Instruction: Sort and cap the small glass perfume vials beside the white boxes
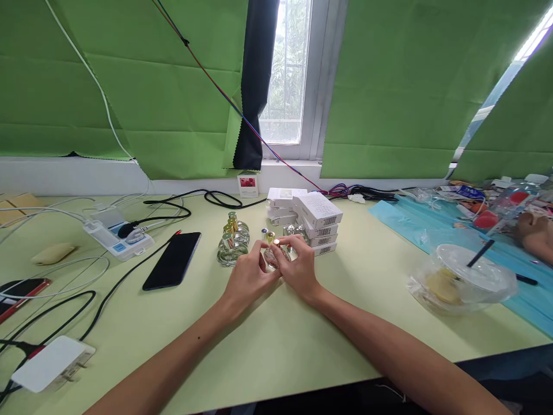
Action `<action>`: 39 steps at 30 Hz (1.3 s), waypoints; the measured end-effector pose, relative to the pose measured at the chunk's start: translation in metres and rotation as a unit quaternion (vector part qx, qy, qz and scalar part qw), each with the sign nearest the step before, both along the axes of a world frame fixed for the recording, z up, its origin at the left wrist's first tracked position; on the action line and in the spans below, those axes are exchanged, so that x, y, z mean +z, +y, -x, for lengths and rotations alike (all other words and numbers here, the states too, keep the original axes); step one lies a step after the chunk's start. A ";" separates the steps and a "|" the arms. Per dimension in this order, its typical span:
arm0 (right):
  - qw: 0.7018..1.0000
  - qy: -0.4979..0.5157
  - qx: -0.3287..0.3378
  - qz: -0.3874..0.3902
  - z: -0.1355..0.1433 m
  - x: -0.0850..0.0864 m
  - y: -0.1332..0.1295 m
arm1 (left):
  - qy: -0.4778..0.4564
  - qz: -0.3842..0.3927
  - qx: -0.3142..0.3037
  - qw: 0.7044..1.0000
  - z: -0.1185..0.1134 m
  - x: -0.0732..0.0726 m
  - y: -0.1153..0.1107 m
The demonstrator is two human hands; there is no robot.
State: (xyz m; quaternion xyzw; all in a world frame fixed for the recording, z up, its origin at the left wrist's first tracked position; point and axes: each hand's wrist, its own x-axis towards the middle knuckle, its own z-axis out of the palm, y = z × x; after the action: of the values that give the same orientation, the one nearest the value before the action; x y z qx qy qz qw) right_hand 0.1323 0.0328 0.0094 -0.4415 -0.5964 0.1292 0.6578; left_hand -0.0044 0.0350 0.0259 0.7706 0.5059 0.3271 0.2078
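In the middle of the table, my left hand [249, 276] and my right hand [299, 270] close around a small glass perfume bottle [271, 259] with a gold cap. Fingers of both hands cover much of it. Just left of my left hand stands a row of clear glass perfume bottles [232, 248] with silvery and gold caps. More capped bottles [290, 230] show behind my hands, partly hidden. White boxes with barcodes [320, 210] are stacked beyond my right hand.
A black phone [171, 262] and a white power strip [116, 236] with cables lie at left. On the right, a lidded plastic cup in a bag [462, 276] sits by a blue sheet [406, 222]. Another person's hand [533, 233] is at far right.
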 end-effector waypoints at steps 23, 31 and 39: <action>0.999 -0.027 -0.023 0.029 -0.001 -0.003 -0.001 | 0.062 -0.001 0.013 0.998 0.001 0.003 -0.002; 0.999 -0.030 -0.024 0.016 -0.001 -0.004 -0.001 | 0.068 0.005 0.026 0.997 -0.002 0.007 -0.004; 0.999 -0.033 -0.031 0.017 -0.001 -0.004 0.000 | 0.071 -0.001 0.031 0.997 -0.002 0.007 -0.004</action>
State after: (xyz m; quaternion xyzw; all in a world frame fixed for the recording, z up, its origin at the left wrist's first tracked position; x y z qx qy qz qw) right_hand 0.1338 0.0329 0.0052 -0.4750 -0.6017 0.1037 0.6337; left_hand -0.0027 0.0305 0.0326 0.7758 0.5429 0.2787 0.1604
